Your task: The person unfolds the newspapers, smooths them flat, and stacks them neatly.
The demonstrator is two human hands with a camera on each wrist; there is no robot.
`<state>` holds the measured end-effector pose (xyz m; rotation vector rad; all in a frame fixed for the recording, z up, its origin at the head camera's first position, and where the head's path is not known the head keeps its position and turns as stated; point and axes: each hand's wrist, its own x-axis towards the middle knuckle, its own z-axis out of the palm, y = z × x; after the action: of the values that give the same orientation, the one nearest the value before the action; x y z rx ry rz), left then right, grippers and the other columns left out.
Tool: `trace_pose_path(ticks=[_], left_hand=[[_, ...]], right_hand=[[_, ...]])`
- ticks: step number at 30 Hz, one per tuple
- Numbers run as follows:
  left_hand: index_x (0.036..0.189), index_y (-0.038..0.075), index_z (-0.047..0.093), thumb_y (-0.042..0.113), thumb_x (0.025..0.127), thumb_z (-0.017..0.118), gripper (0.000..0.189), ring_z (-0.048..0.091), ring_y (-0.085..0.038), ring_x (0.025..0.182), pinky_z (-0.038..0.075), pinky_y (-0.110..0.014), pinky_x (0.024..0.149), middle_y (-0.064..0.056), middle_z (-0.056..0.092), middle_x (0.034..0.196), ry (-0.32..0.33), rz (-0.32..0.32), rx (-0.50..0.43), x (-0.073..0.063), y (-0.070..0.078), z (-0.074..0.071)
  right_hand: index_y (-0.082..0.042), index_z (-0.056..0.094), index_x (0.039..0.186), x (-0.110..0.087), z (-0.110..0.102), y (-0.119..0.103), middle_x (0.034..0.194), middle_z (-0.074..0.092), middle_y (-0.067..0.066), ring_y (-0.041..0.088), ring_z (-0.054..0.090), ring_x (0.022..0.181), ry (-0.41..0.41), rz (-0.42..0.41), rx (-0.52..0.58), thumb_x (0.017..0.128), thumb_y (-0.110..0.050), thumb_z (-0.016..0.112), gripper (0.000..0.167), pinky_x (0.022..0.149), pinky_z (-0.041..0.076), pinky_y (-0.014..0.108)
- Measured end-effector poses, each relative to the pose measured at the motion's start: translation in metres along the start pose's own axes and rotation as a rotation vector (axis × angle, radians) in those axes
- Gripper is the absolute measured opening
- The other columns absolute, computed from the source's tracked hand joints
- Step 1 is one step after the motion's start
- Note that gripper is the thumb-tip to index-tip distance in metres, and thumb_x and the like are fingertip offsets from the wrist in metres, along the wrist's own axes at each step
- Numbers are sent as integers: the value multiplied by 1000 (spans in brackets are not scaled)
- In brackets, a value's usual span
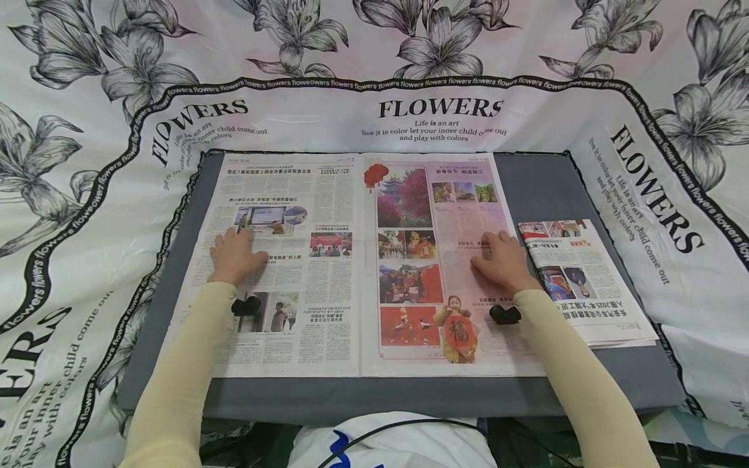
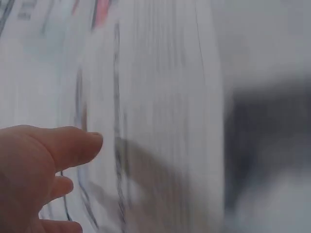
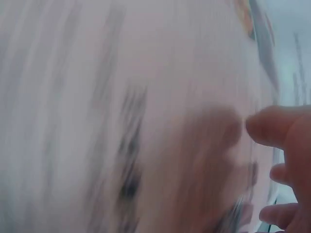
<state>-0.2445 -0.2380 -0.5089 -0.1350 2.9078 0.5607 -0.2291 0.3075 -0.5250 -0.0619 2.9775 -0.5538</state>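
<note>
An opened newspaper [image 1: 330, 292] lies flat, its centre fold running toward the person. My left hand [image 1: 233, 257] is over the left page, beside a small printed photo, with the thumb pointing inward. In the left wrist view, the left thumb [image 2: 77, 145] stretches over columns of print and casts a shadow. Over the pink right page is my right hand [image 1: 504, 262], near that page's outer edge, fingers relaxed. The right wrist view shows the right thumb [image 3: 272, 126] close over the blurred pink paper, with its shadow alongside. Neither hand grips anything.
A folded newspaper [image 1: 585, 286] lies to the right of the spread one, on the grey tabletop [image 1: 374, 398]. White cloth printed with flowers [image 1: 439, 45] surrounds the table's back and sides. A black cable [image 1: 404, 424] crosses the person's white clothing at the front.
</note>
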Motion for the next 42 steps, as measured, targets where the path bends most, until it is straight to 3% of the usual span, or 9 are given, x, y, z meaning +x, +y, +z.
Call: trace_pose_path(ticks=[5,11,14,18,25,30,35,42], left_hand=[[155,6,40,38,91,71,78,22,-59,148,21,-76,116,-34,29,160,-52,193,58,9,59,17],[159,15,38,34,86,72,82,14,-53,154,17,-69,122,-24,21,168,-185,346,64,12,126,45],[160,18,35,31,87,69,82,10,-52,156,15,-70,123,-22,17,170,-243,383,81,12,144,53],[162,21,32,35,90,67,81,9,-49,157,15,-70,122,-17,16,171,-278,399,119,14,148,63],[162,24,30,46,88,67,86,5,-46,158,11,-69,124,-12,14,173,-290,387,78,17,135,63],[162,20,30,50,87,69,90,1,-47,158,4,-72,123,-14,12,173,-287,334,37,20,107,50],[163,17,26,51,88,69,93,-2,-51,157,3,-77,119,-18,8,172,-267,241,22,22,59,33],[165,12,15,56,94,62,96,-9,-59,152,1,-83,113,-27,-2,170,-219,51,-12,17,-27,6]], right_hand=[[6,41,151,16,10,-48,157,35,37,53,31,147,-6,-82,63,97,-28,61,67,121,26,63],[0,50,148,29,35,-129,152,47,31,49,44,142,-38,-368,2,93,-31,70,66,118,35,61],[-6,48,151,31,47,-159,156,43,28,49,41,144,-87,-416,-32,91,-34,72,70,119,33,63],[-14,42,156,31,58,-174,164,33,22,49,30,151,-176,-366,-87,92,-40,71,76,121,27,65],[-16,39,158,34,62,-145,167,26,22,50,20,154,-220,-291,-66,93,-50,66,78,121,19,70],[-18,36,160,34,52,-115,168,23,22,48,17,155,-226,-244,-54,93,-55,64,81,121,18,72],[-14,38,158,28,33,-73,167,24,23,50,21,153,-176,-196,-73,94,-53,63,79,118,19,74],[-8,40,156,21,6,-13,163,28,28,53,27,147,-130,-64,-44,91,-52,66,82,115,26,72]])
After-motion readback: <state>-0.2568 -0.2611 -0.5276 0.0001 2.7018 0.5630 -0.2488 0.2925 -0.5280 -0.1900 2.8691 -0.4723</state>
